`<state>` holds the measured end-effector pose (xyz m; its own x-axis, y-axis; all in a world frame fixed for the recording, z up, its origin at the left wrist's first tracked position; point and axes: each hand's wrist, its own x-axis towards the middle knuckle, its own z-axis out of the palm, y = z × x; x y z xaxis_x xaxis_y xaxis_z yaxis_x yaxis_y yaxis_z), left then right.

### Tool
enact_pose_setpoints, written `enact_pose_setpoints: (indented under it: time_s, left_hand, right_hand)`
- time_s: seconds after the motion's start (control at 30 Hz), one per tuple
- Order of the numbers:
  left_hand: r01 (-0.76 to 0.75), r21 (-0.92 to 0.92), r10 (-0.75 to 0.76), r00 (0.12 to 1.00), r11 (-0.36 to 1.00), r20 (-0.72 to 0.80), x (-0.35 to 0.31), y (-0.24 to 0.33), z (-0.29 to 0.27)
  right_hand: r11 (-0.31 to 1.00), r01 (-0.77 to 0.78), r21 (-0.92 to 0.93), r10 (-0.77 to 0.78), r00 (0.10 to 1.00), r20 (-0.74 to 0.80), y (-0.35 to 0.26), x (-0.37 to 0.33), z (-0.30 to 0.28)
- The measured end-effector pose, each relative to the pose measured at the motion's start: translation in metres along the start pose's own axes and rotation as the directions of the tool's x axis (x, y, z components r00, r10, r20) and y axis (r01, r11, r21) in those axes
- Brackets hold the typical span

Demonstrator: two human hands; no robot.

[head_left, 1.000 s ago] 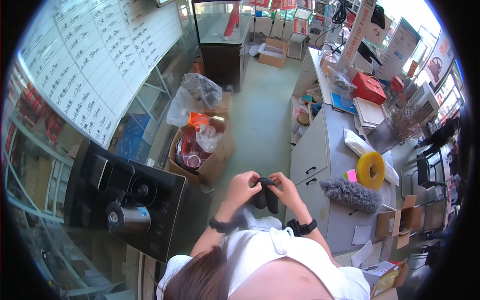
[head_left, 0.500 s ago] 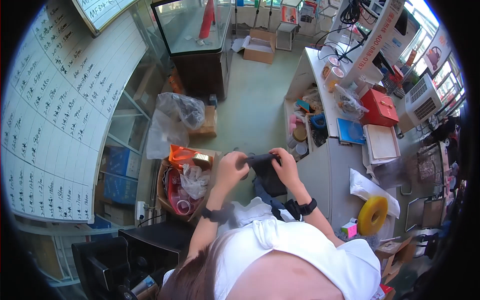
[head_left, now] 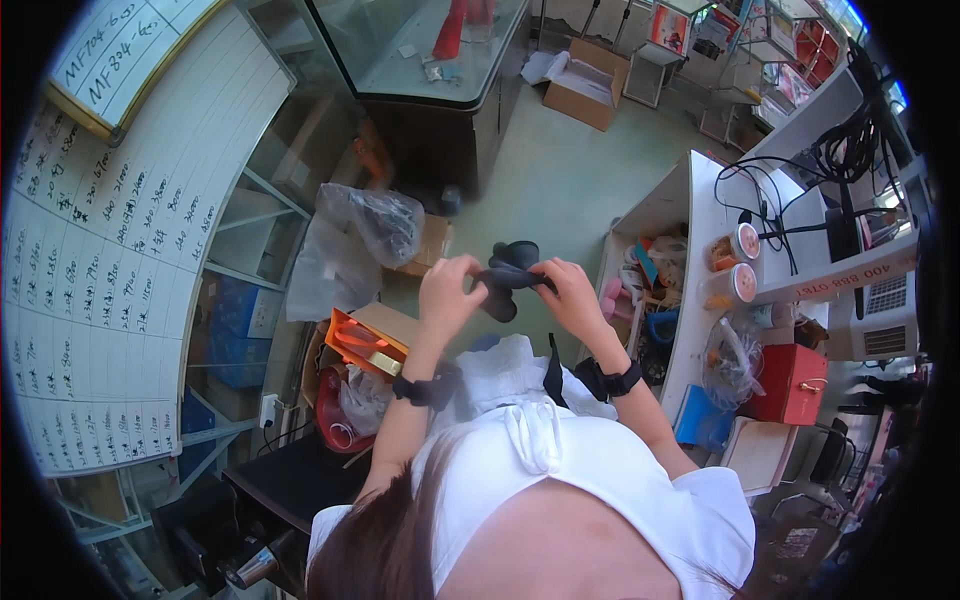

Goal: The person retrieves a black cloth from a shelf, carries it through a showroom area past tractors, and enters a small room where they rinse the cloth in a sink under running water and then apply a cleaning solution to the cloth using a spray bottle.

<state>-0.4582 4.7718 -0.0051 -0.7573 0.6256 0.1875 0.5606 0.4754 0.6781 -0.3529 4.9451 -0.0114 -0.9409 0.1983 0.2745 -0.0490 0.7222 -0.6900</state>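
Note:
Out in front of my body, both hands grip a piece of dark, soft fabric [head_left: 512,279], bunched and stretched between them. My left hand [head_left: 450,292] pinches its left end, and my right hand [head_left: 568,292] closes on its right end. Dark rounded shapes show just beyond and below the fabric; I cannot tell whether they are part of it or lie on the floor. Each wrist wears a black band. A narrow black strip [head_left: 553,372] hangs beside the white clothing at my lap.
On my left are an open carton [head_left: 380,322] with an orange bag, clear plastic bags [head_left: 340,250] and a whiteboard [head_left: 110,270]. To the right stands a white counter [head_left: 690,240] with jars, cables and a red box [head_left: 790,385]. Ahead are a glass tank [head_left: 420,50] and a cardboard box [head_left: 582,85].
The view has swung toward the right. The dark fabric, which hung down from my right hand, is now gathered up between both hands. Both hands have risen farther from my body.

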Motion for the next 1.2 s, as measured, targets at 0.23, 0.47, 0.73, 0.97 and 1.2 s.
enact_pose_setpoints:
  time_s: [0.23,0.47,0.73,0.97,1.2]
  left_hand:
    - [-0.167,-0.014,0.168,0.978,0.986,0.126,0.116,-0.01,0.041]
    - [-0.304,-0.023,0.295,0.9,0.952,0.32,0.259,-0.012,0.083]
    - [-0.434,-0.099,0.43,0.787,0.895,0.443,0.415,0.016,0.124]
    - [-0.498,-0.079,0.48,0.763,0.863,0.433,0.535,0.038,0.18]
    - [-0.52,-0.108,0.513,0.751,0.847,0.416,0.635,0.088,0.235]
  right_hand:
    - [0.993,-0.085,-0.084,0.09,0.994,0.055,0.074,0.061,-0.032]
    - [0.963,-0.109,-0.246,0.094,0.993,-0.072,0.161,0.18,-0.076]
    - [0.922,-0.314,-0.226,0.284,0.946,-0.155,0.235,0.257,-0.138]
    - [0.901,-0.385,-0.201,0.354,0.919,-0.173,0.319,0.315,-0.189]
    - [0.87,-0.462,-0.174,0.371,0.844,-0.388,0.378,0.361,-0.25]
